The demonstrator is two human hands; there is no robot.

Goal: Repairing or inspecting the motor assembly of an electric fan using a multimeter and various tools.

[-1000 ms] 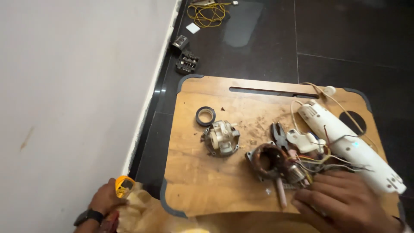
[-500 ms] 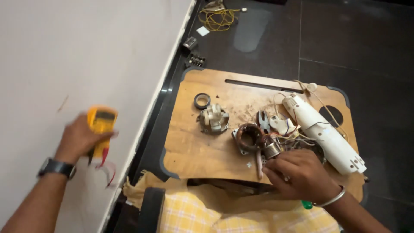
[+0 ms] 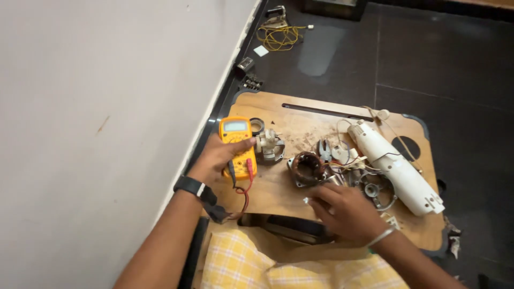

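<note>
1. The left hand (image 3: 218, 157), left of centre in the frame, is wrapped around a yellow multimeter (image 3: 237, 145), thumb lying across its face, holding it at the left edge of the wooden bench (image 3: 300, 120).
2. Red and black leads (image 3: 245, 184) are plugged into the multimeter's lower end and trail down toward the bottom of the frame.
3. A black wristwatch (image 3: 194, 187) sits on the left wrist.
4. The right hand (image 3: 345, 211), at lower centre, rests on the bench with fingers loosely curled; whether it pinches anything under the fingertips cannot be told.
5. Just above the right hand lies a round motor stator with copper windings (image 3: 307, 169), with loose wires beside it.
6. A small pale motor part (image 3: 269, 145) sits right of the multimeter, almost touching it.
7. A long white appliance housing (image 3: 396, 168) lies diagonally at the right of the bench.
8. A coil of yellow wire (image 3: 281, 37) lies on the dark floor at the top of the frame.
</note>
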